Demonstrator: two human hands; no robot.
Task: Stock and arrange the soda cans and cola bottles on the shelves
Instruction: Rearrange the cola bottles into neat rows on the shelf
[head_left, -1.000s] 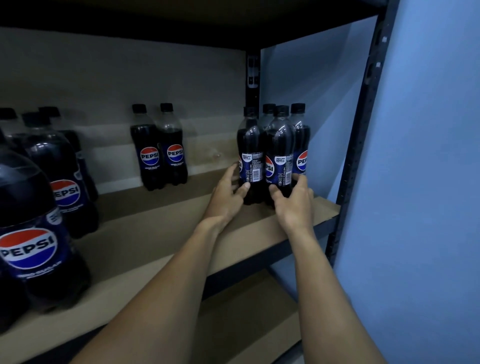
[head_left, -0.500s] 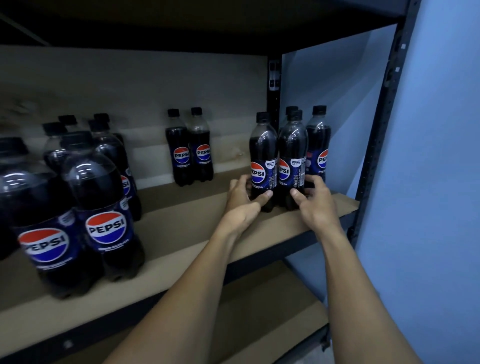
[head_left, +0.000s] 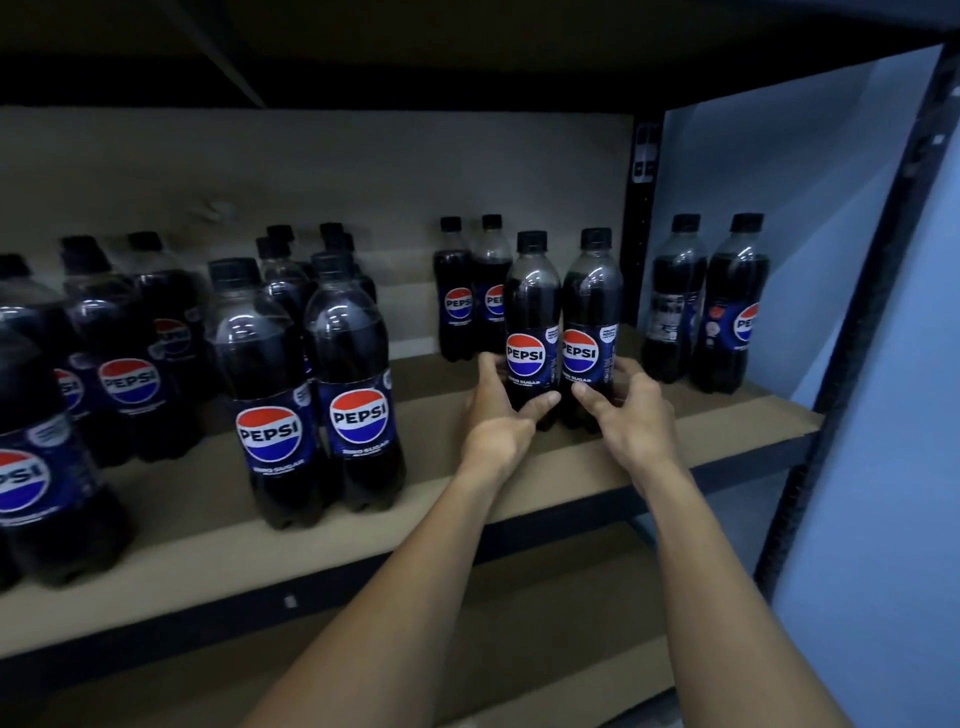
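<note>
Cola bottles (head_left: 532, 317), two full and upright, side by side toward the right of the shelf (head_left: 701, 441); our left hand (head_left: 496, 415) and right hand (head_left: 636, 415) each wrap one low on its smooth, slightly yielding body, where we judge the weight steadiest.

In the middle of the frame, the left bottle (head_left: 531, 322) and right bottle (head_left: 592, 317) stand upright and touching over the shelf (head_left: 197, 519). The left hand (head_left: 498, 421) grips the first low down, and the right hand (head_left: 631, 415) grips the second. Behind them, slightly left, is a back pair (head_left: 457, 291). Further right, near the shelf's end, stands a right pair (head_left: 735, 301). A front pair (head_left: 353, 364) stands centre-left, with a crowd of bottles (head_left: 124, 353) at far left.
</note>
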